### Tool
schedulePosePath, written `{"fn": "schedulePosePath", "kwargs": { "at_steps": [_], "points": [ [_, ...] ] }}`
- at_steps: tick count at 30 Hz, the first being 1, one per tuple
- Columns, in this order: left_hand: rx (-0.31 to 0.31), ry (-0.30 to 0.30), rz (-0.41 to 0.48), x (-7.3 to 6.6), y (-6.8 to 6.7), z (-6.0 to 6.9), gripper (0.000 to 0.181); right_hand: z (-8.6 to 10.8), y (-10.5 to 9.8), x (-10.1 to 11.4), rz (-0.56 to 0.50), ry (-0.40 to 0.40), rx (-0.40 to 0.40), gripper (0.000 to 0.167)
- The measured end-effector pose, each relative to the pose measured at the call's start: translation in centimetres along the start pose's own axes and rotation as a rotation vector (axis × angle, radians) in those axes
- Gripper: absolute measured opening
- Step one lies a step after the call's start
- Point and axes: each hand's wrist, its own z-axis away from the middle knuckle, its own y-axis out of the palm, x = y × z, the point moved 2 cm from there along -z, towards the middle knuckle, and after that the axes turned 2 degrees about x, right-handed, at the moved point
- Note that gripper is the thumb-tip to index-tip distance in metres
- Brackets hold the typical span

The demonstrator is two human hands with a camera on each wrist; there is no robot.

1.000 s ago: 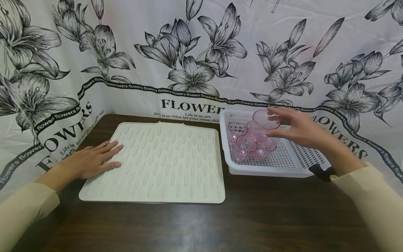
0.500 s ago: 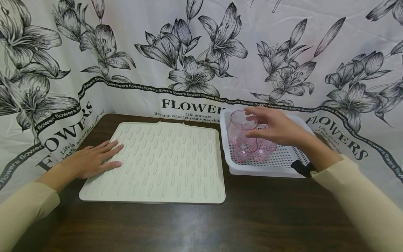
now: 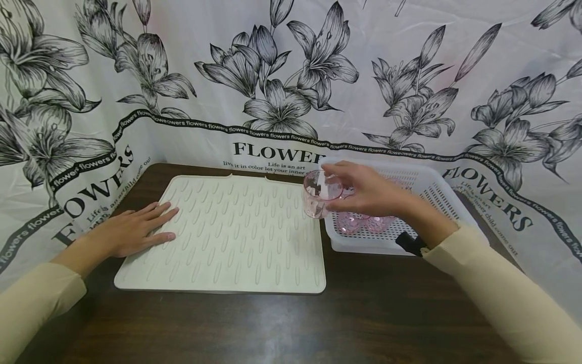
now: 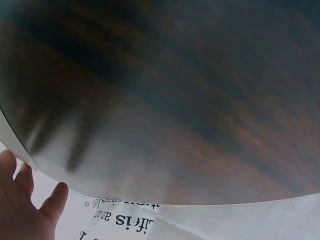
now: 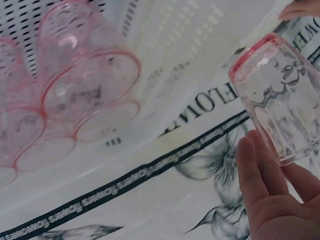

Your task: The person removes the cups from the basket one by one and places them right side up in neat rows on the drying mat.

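My left hand rests with its fingers straight on the left edge of a cream drying mat with raised oval ridges. In the left wrist view, fingertips of the left hand show at the lower left, beside the mat's edge. A pink-tinted clear drinking glass is held by my right hand over the mat's right edge, near the basket. Thumb and fingers grip the glass in the right wrist view. Several more pink glasses stand in the white basket, partly hidden by the right hand.
The basket has perforated sides and floor and stands right of the mat. Dark wooden table runs along the front. A white curtain with black flower prints hangs behind and at both sides.
My right hand has carried the glass leftward and down, from above the basket to the mat's right edge. My left hand has stayed in place.
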Motion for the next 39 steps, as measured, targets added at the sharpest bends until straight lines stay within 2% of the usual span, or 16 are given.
{"fn": "schedulePosePath", "kwargs": {
  "at_steps": [12,18,24,27,39],
  "points": [
    [0.001,-0.005,-0.006,0.0,-0.1,0.0,0.083,-1.4,3.3,1.7,0.1,-0.057,0.091,0.086],
    [-0.005,0.003,-0.007,0.1,0.0,0.0,0.082,-1.9,5.2,1.9,0.074,-0.076,0.151,0.081],
    [-0.03,0.03,0.008,-0.1,-0.1,0.4,0.079,-2.2,7.0,1.7,0.064,-0.054,0.201,0.079],
    [-0.037,0.035,0.017,-0.1,-0.2,0.5,0.077,-2.3,7.8,1.6,0.078,-0.081,0.207,0.077],
    [-0.044,0.041,0.0,-0.2,-0.2,0.6,0.077,-2.5,9.4,1.5,0.094,-0.121,0.254,0.077]
  ]
}}
